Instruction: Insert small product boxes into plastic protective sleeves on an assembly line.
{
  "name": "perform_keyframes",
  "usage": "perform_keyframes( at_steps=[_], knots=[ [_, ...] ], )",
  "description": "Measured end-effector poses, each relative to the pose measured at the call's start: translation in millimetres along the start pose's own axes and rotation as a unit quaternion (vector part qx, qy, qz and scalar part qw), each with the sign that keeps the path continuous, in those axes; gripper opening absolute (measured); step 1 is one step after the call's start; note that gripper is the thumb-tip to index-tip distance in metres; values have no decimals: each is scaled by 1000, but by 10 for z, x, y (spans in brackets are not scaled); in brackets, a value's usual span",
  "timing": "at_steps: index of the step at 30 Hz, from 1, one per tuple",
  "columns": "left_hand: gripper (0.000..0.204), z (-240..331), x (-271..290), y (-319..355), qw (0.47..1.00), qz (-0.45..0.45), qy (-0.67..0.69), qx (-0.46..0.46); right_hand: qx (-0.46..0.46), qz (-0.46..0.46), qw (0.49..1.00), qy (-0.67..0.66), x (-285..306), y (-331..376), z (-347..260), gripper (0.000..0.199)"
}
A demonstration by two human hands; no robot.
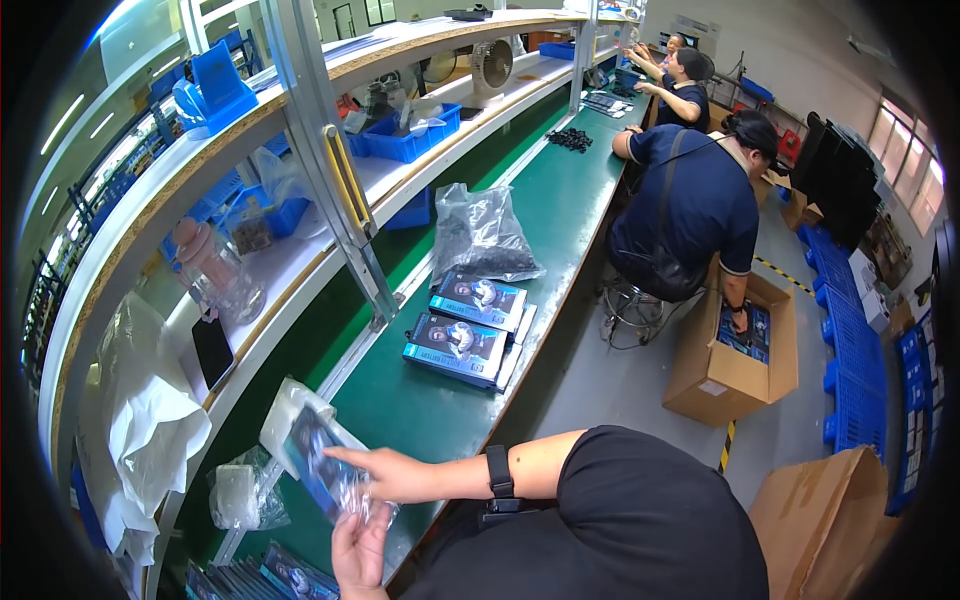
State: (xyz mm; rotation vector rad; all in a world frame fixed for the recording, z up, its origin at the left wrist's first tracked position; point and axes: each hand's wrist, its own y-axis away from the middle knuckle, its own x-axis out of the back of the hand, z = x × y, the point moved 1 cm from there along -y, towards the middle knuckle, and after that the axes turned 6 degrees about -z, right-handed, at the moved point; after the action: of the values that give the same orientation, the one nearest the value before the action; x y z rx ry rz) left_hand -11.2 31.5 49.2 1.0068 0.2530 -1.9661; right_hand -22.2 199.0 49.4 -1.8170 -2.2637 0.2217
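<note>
A flat blue-and-dark printed box point(315, 462), partly blurred, is held tilted over the near end of the green bench, with clear plastic film about its lower end. My right hand point(398, 476) comes in from the right, wearing a black wrist strap, and is closed on the box and film with the index finger laid across the front. Below it, my left hand point(360, 552) pinches the lower edge of the clear film between thumb and fingers. Behind the held box is a white packet of plastic bags point(285, 410).
Boxed packages point(458, 345) lie stacked mid-bench, beside a grey plastic bag point(482, 235). More dark boxes point(290, 575) stand at the near end. A metal post point(330, 150) and shelf border the left. A seated co-worker point(690, 200) reaches into a carton point(715, 390) at right.
</note>
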Motion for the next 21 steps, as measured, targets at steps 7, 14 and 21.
perform_keyframes(
  at_steps=[7,14,21],
  knots=[
    [57,126,-191,41,990,-53,-16,128,-9,-28,997,76,-152,-58,-267,13],
    [36,190,491,323,984,163,-75,-13,-2,-283,959,-26,-255,-29,-129,41],
    [53,437,1269,907,642,350,-646,-219,14,202,911,359,1146,-24,211,28]
  ],
)
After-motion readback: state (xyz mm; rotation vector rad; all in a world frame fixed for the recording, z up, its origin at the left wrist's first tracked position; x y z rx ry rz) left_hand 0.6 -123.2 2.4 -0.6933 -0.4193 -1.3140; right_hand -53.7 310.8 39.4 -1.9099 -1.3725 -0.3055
